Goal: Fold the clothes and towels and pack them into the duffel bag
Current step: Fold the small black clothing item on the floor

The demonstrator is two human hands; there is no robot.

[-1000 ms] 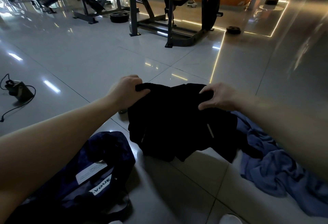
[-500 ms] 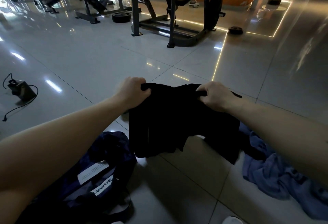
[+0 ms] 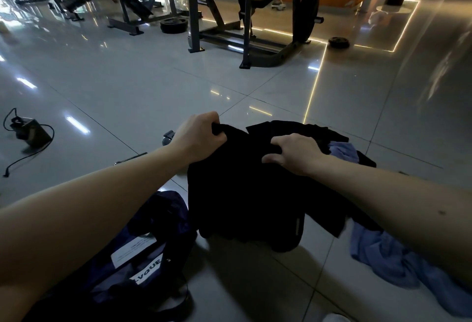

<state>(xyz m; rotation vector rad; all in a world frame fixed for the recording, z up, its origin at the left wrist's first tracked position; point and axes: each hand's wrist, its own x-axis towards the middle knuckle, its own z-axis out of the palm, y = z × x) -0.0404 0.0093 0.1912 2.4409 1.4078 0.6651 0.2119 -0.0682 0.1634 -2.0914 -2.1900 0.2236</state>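
The black garment (image 3: 242,194) hangs in the middle of the view, raised off the tiled floor (image 3: 127,86), with its lower hem loose just above the tiles. The left hand (image 3: 199,137) clenches the top left corner, fingers curled over the edge. The right hand (image 3: 293,153) grasps the top edge a little further right, fingers dug into the cloth and thumb beneath. Two holds along one edge let the fabric drop under its own weight, which likely helps the person find its shape before the first fold. More black cloth spreads on the floor behind the right hand, and I cannot tell whether it is part of the same piece.

The dark blue duffel bag (image 3: 143,245) slumps near left, just beside the hanging hem and under the left forearm, close enough for a short reach once something is folded. A blue towel (image 3: 398,265) lies crumpled near right on the floor, not yet folded, so packing looks barely begun.

Far off stand a weight rack (image 3: 245,15) and a loose plate (image 3: 173,25); at far left sits a small device with a cable (image 3: 28,130)
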